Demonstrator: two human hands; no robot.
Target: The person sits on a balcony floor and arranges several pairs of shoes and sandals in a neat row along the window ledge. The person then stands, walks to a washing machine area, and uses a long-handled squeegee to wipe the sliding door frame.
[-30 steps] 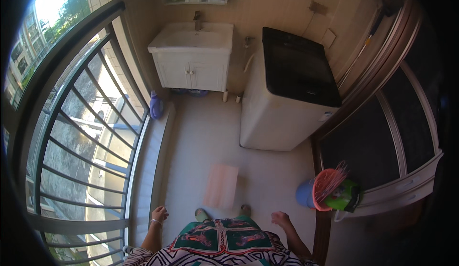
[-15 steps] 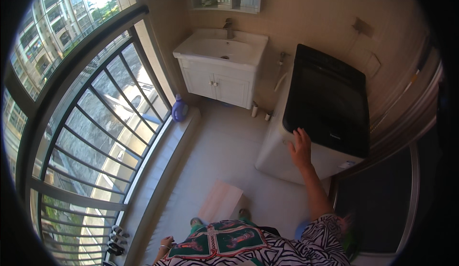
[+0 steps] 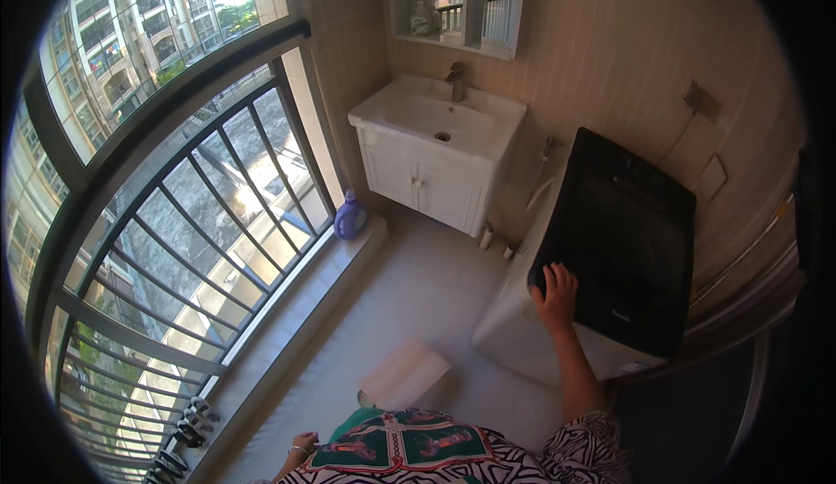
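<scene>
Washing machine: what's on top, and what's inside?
On top: the right hand, fingers over the near-left corner of the dark lid. Inside: can't be seen; the closed lid covers it.

Nothing legible — just tiny lettering (image 3: 621, 316) on the washing machine (image 3: 618, 231).

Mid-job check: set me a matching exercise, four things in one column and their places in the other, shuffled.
Things:
1. Right hand
2. Left hand
3. Purple bottle
4. White washbasin

Places:
A. On the ledge at the left
B. Below the mirrored cabinet on the wall
C. At the near left corner of the dark lid of the washing machine
D. Low in the view, beside the patterned garment

Right pairs: 1-C, 2-D, 3-A, 4-B
</scene>
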